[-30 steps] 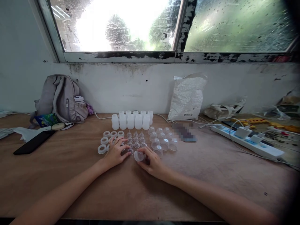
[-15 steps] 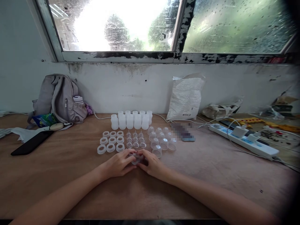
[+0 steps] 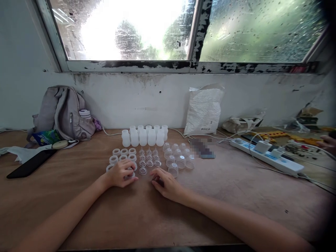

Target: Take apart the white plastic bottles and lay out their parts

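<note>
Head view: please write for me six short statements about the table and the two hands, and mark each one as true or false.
1. The bottles stand behind the rings. True.
2. The left hand is nearest to the cups. False: the left hand is at the rings.
3. The teats are between the rings and the cups. True.
4. The right hand holds one of the bottles. False: the bottles stand farther back, apart from the right hand.
5. The power strip lies to the right of the cups. True.
6. The backpack is to the right of the white bag. False: it is to the left.
</note>
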Motion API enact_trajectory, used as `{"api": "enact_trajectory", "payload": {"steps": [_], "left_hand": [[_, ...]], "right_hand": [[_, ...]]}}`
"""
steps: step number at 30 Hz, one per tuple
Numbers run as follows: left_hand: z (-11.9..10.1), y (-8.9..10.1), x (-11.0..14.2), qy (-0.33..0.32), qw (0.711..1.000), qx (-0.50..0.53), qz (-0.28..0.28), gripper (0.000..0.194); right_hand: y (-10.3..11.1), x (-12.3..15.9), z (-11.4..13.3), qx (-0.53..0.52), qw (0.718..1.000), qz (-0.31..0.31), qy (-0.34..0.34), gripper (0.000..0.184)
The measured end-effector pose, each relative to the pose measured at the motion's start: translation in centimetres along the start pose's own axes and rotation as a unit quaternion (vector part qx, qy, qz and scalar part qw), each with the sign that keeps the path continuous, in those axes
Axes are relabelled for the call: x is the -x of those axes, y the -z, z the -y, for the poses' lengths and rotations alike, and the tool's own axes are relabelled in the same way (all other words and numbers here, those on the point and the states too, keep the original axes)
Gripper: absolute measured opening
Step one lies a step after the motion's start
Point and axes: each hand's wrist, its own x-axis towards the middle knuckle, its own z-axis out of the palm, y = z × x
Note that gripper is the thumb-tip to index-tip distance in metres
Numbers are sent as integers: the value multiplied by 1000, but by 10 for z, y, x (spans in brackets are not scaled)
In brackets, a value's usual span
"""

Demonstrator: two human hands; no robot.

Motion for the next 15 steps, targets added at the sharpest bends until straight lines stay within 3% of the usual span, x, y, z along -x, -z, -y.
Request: {"api": "enact_trajectory", "payload": {"steps": [6, 15], "left_hand": [[-1, 0, -3, -9, 1000, -21, 18, 25], [4, 0, 0, 12, 997, -77, -1, 21]], "right_hand": [[0, 1, 1, 1, 1000, 4, 1, 26], [0, 1, 1, 7, 1000, 3, 3, 25]]}}
